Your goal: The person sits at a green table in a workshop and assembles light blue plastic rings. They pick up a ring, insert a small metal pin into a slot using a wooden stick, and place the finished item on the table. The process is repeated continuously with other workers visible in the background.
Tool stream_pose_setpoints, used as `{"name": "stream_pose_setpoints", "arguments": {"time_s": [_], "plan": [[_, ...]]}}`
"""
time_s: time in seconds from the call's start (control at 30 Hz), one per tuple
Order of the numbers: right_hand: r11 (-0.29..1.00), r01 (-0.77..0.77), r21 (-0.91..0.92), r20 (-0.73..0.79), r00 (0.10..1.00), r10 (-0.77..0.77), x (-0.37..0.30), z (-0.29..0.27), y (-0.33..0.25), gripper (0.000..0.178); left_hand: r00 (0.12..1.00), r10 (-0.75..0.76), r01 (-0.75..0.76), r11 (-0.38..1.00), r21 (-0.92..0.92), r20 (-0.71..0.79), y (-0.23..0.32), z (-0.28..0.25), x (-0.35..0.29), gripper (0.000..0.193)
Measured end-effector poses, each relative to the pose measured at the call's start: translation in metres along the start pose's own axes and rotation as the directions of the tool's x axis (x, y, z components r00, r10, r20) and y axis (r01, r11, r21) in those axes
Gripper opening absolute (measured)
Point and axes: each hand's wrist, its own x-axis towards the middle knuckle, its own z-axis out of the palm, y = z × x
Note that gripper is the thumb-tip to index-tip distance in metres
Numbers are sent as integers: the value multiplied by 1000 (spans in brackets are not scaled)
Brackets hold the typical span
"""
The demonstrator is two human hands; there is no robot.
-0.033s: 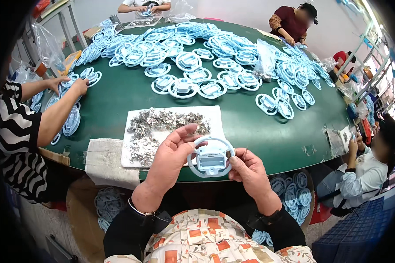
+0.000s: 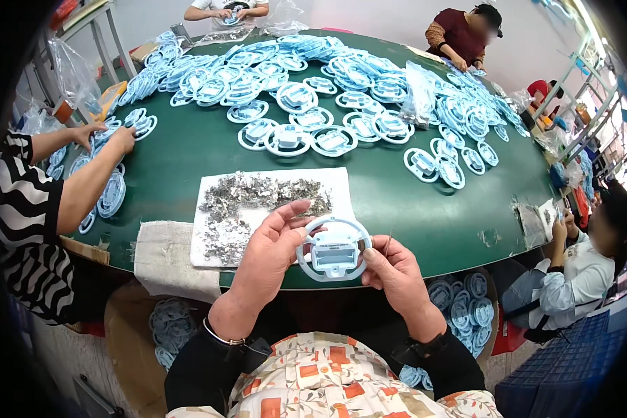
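Observation:
A light blue plastic toy steering wheel (image 2: 333, 247) is held between both hands above the table's near edge. Its recessed rectangular compartment faces up. My left hand (image 2: 268, 254) grips the left rim with thumb and fingers. My right hand (image 2: 396, 272) pinches the right rim, thumb on top. A thin, pointed sliver (image 2: 389, 241) sticks up by the right fingers; its kind is unclear. Just beyond the left hand lies a white foam board (image 2: 338, 182) heaped with small shiny metal pieces (image 2: 233, 209).
More blue wheels (image 2: 285, 139) cover the far part of the green table (image 2: 181, 167). A pale cloth (image 2: 164, 251) lies beside the board. Boxes of wheels (image 2: 171, 327) (image 2: 467, 306) stand below the edge. A co-worker's hands (image 2: 111, 136) handle wheels at left; other people sit around.

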Motion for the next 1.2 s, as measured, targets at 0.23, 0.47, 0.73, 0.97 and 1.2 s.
{"name": "stream_pose_setpoints", "arguments": {"time_s": [0.23, 0.47, 0.73, 0.97, 1.2], "plan": [[957, 25, -289, 109, 994, 6, 1, -8, -4, 21, 978, -67, 3, 951, 309, 198, -14, -9, -5, 40], [922, -15, -388, 197, 975, 99, -1, -19, -9, 20, 985, -113, 85, 976, 199, 134, -38, -12, -27, 24], [565, 331, -756, 246, 943, -223, 57, 21, -31, 14, 987, -136, 89, 907, 412, 85, -23, -33, -29, 25], [123, 516, -848, 476, 843, -252, 120, 54, -23, 13, 988, -131, 93, 921, 379, 77, -18, -41, -27, 21], [26, 577, -817, 570, 813, -122, 143, 69, -21, 10, 987, -117, 63, 907, 417, 106, -17, -46, -26, 22]]}}
